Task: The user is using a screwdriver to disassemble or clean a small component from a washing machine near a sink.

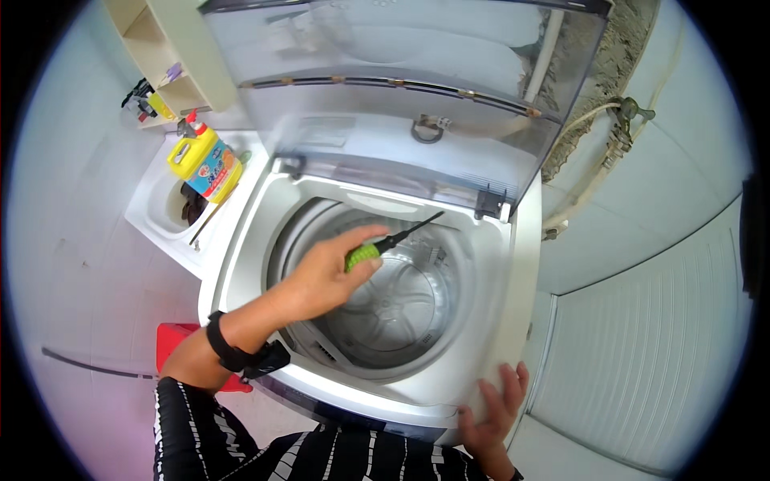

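Note:
My left hand (330,272) is closed round the green grip of a screwdriver (362,256), above the open drum (393,301) of a top-loading washing machine (241,264). The dark shaft points up and right toward the back rim, near the lid hinge. My right hand (493,409) rests at the machine's front right corner, fingers spread and holding nothing. Behind the drum the see-through lid (473,132) stands raised. A black strap with a small box (265,359) sits on my left wrist.
At the left, a yellow jug (210,170) with a red cap stands on a white sink (148,210) holding a dark cloth (192,204). A shelf (188,48) rises behind it. A red bin (172,341) is below my left arm. A tap (626,120) and pipe are on the right wall.

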A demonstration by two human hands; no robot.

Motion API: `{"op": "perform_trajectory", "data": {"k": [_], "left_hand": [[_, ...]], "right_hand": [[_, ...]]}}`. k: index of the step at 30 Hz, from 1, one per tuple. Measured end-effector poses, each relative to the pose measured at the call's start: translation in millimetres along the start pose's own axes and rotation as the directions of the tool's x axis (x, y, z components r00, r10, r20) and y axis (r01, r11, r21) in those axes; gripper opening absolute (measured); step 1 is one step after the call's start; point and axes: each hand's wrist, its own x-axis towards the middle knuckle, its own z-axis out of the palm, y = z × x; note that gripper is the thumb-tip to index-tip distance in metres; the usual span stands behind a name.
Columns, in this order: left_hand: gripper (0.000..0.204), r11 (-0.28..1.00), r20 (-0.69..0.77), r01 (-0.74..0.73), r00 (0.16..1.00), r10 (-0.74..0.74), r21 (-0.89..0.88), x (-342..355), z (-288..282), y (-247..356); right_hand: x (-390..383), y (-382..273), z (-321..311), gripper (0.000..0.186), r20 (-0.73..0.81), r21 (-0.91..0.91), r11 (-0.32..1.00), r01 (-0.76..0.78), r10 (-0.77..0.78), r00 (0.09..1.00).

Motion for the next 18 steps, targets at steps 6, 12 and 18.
{"op": "perform_trajectory", "data": {"k": [6,12,18], "left_hand": [[0.041,0.995,-0.059,0.098,0.994,-0.097,0.010,-39,-1,-14],[0.032,0.933,-0.235,0.088,0.955,-0.179,-0.350,-99,-10,-8],[0.022,0.819,-0.563,-0.090,0.768,-0.305,-0.567,-172,-39,-21]], "right_hand": [[0,-1,2,0.044,-0.041,-0.002,1.000,0.009,-0.009,0.999],[-1,5,4,0.039,-0.088,-0.069,0.996,0.055,-0.061,0.994],[-1,5,7,0.039,-0.073,-0.061,0.991,0.119,-0.124,0.990]]}}
